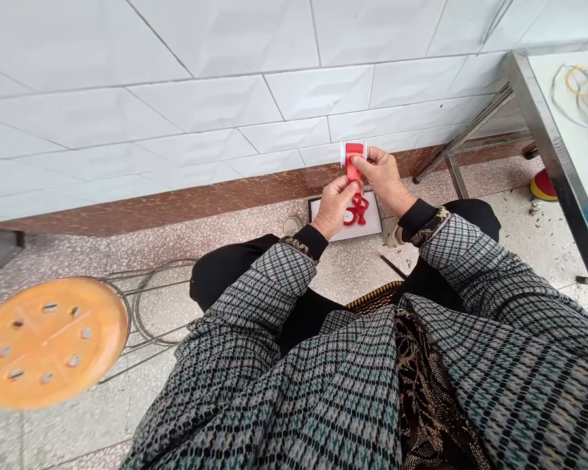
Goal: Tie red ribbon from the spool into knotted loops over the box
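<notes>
My right hand is closed on a small white spool of red ribbon, held up in front of the tiled wall. A strip of the red ribbon runs down from the spool to my left hand, whose thumb and fingers pinch it. More ribbon hangs in loose red loops below my hands, over a white board lying on the floor between my feet. I sit with my knees apart, in a checked coat.
An orange round stool with holes stands at the left on a wire frame. A steel table with cables on it fills the right edge. A red and yellow object lies under it. Speckled floor lies between my legs.
</notes>
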Action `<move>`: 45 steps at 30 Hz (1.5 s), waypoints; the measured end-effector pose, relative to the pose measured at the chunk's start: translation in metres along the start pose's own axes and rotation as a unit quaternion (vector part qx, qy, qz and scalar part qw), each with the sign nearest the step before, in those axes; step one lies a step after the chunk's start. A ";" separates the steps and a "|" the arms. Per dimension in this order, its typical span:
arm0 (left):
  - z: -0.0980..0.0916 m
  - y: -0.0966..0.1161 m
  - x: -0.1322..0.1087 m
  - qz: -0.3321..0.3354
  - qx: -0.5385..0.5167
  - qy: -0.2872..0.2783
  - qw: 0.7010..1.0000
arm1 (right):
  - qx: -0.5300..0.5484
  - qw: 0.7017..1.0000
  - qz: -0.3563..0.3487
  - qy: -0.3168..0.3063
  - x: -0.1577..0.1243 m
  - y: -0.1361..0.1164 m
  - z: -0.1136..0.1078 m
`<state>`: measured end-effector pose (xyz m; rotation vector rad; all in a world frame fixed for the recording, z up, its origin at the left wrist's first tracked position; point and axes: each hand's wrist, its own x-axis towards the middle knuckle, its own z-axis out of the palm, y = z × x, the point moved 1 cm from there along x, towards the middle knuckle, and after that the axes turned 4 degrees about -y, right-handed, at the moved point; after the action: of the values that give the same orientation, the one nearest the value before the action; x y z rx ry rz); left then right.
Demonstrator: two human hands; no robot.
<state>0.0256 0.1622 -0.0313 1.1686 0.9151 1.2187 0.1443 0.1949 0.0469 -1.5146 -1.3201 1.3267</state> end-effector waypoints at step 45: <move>-0.059 0.028 0.018 0.164 0.626 -0.068 0.759 | -0.134 0.935 0.083 -0.319 -0.009 -0.010 -0.036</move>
<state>-0.0340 0.1886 -0.0142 2.5264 1.5145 0.6348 0.1778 0.1926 0.0660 -1.4467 -1.8654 1.9162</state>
